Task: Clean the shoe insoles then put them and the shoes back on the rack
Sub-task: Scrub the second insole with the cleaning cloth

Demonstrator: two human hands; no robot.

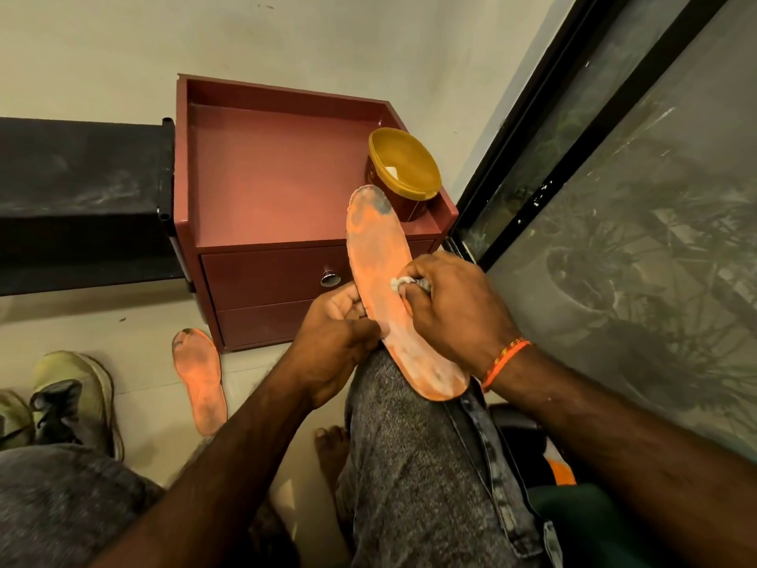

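Insole in hand: a long, flat orange insole (379, 256) with rounded ends, its surface smeared chalky white and marked with a dark grey blotch near the toe; its heel end rests on the person's knee (409, 403), clad in speckled grey denim.
Cloth: a small crumpled whitish cloth (399, 284), pressed against the middle of the insole.
Right hand: the right hand (454, 305) has its fingers curled tight round the cloth, holding it to the insole; an orange thread band (504, 360) circles the wrist.
Left hand: the left hand (336, 346) grips the insole's left edge, fingers curled round it.
Second insole: another orange insole (200, 381), grimy at the toe, lies flat on the pale floor just beside the cabinet's base.
Shoes: a worn pale-green shoe (78, 399) with a dark tongue stands on the floor at lower left; part of another shows at the frame's edge.
Cabinet: a glossy maroon cabinet (266, 190) with a raised rim, two drawers and a metal knob (330, 277).
Tub: a round maroon tub (403, 174) with a yellow lid sits on the cabinet's right corner, partly hidden by the insole's toe.
Rack: a dusty black shelf (82, 190) touches the cabinet's left side.
Window: dark-framed glass (614, 198) on the right.
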